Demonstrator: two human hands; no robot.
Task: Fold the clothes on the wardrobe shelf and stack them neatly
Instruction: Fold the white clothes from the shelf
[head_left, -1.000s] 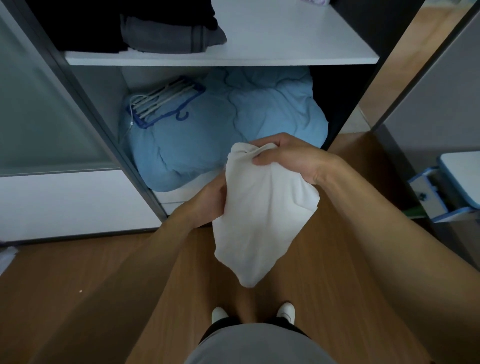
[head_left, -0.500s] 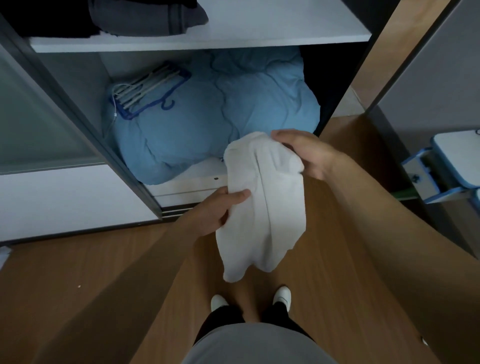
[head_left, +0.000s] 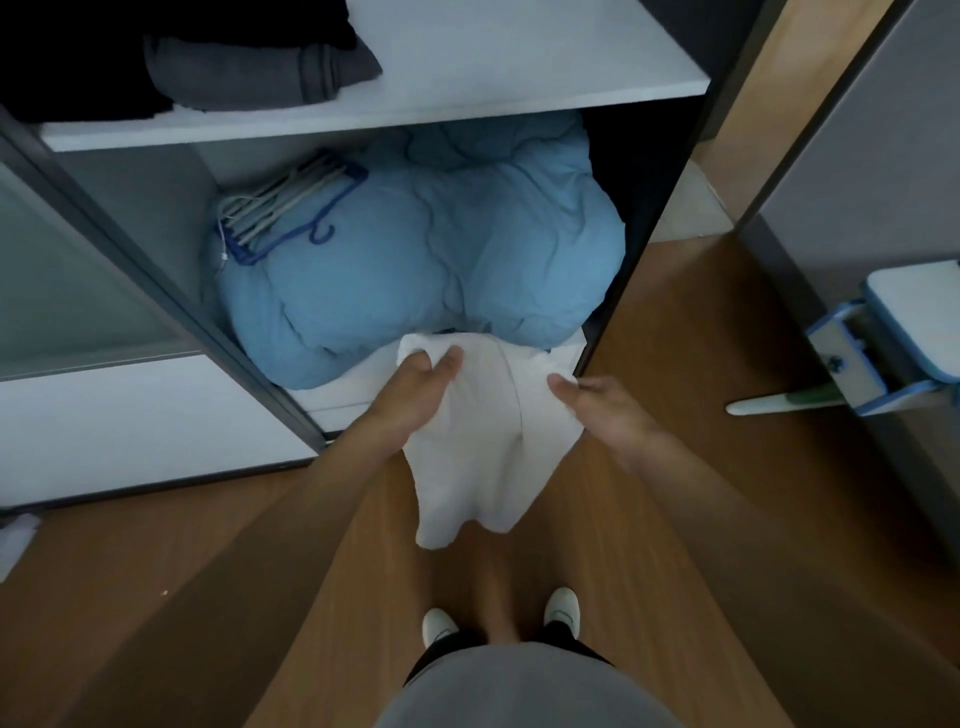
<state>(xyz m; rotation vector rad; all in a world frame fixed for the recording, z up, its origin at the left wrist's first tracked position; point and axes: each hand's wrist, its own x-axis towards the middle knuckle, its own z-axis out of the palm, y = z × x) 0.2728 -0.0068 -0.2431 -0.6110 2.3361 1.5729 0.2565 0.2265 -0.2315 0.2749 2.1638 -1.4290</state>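
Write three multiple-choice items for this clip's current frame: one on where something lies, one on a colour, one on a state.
1. Where do the hangers lie?
A. on the floor
B. on the blue duvet, lower compartment
C. on the upper shelf

2. What colour is the cloth in the hands?
A. white
B. grey
C. black

3. How is that cloth held?
A. folded flat on the shelf
B. dropped on the floor
C. hanging loose between both hands

Answers:
1 B, the hangers rest on the duvet's upper left, under the upper shelf.
2 A, it is much paler than the folded grey garment above.
3 C, the left hand and right hand each have a grip on a top edge, and the rest droops above the floor.
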